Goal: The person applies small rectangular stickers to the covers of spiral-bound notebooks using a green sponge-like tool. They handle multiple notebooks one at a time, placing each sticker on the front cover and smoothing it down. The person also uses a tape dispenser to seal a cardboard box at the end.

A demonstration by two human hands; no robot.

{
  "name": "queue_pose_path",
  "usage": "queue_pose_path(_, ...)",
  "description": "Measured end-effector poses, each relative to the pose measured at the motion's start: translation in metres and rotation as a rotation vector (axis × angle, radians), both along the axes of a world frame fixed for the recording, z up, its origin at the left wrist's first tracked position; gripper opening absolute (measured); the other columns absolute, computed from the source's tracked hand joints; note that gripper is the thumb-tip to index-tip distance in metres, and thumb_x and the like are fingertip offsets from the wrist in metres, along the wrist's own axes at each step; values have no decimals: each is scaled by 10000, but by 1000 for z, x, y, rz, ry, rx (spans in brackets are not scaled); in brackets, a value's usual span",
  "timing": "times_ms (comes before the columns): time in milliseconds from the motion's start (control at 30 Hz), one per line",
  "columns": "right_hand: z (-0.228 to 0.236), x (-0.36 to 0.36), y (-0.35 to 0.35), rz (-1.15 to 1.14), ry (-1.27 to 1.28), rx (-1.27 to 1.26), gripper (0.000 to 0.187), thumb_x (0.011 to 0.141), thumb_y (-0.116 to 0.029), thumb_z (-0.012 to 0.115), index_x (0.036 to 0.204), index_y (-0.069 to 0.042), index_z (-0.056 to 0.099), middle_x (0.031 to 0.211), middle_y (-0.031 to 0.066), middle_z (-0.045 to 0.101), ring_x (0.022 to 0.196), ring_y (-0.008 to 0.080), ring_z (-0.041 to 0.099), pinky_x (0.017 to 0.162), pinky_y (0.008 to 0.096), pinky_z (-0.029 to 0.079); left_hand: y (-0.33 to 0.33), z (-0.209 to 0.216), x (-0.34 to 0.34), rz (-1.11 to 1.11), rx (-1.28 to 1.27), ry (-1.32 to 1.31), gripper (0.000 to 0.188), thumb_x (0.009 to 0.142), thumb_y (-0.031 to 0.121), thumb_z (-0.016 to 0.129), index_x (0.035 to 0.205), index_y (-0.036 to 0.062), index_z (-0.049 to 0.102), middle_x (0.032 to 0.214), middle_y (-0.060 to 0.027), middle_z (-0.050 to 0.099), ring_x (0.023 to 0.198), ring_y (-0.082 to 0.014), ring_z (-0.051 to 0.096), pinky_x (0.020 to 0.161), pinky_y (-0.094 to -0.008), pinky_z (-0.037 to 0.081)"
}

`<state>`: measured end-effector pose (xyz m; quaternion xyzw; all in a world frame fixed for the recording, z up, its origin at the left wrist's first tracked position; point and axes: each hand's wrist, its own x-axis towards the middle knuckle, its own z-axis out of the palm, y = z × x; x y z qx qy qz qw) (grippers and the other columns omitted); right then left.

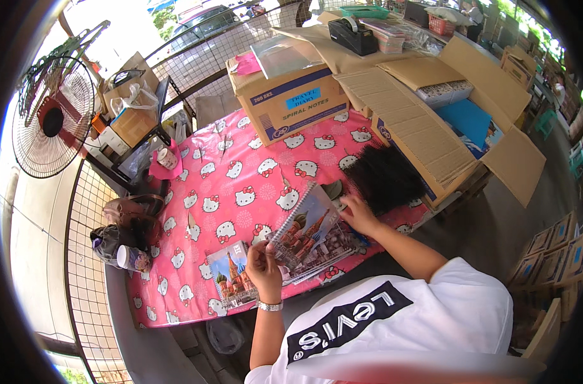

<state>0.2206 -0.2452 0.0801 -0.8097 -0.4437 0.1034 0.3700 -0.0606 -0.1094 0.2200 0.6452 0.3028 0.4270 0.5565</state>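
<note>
A spiral notebook (307, 227) with a cathedral picture on its cover lies tilted at the table's near edge, its coil along the left side. At the coil's lower end my left hand (264, 264) is closed, fingertips pinched on the notebook's edge. My right hand (362, 216) is curled closed at the upper right corner; what its fingertips hold is hidden. Just beyond them is a small grey-green object (333, 189), too unclear to name. Left of my left hand rests another notebook (230, 276) with a similar cover.
A pink patterned cloth (208, 173) covers the table. Black bristly strands, apparently coils (384, 176), lie bunched beside an open carton (426, 141) at right. A closed carton (291, 102) stands at the back. Bags (115, 246), a cup (166, 158) and a fan (53, 121) are at left.
</note>
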Motion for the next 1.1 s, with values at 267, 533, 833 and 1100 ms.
queue_pose_path(267,0,-44,-83,68,-536,-116,668,872,-332,685,1436,-55,458,1315,205,518,1224,395,491,1053,512,387,-6,-9,5,140,351,120,152,957,98,665,1075,7,636,806,-28,594,626,-70,518,519,-233,416)
queue_pose_path(533,37,-38,-54,-237,159,453,546,945,-243,630,1409,-1,474,1230,212,548,1125,338,551,983,406,436,10,-15,-2,67,380,295,127,948,148,671,992,33,703,718,-69,548,600,-174,484,547,-304,399)
queue_pose_path(833,138,-101,-27,300,67,588,580,901,-276,671,1362,37,506,1259,219,558,1153,325,555,1003,403,438,5,-7,1,-51,205,188,160,913,81,677,1060,21,665,880,-113,646,612,-176,575,522,-290,441)
queue_pose_path(1100,139,-125,-12,544,48,548,572,837,-207,702,1333,25,538,1232,205,580,1132,353,567,992,431,450,-17,-3,3,22,101,90,219,908,105,725,1096,20,653,842,-68,623,583,-83,549,494,-228,417)
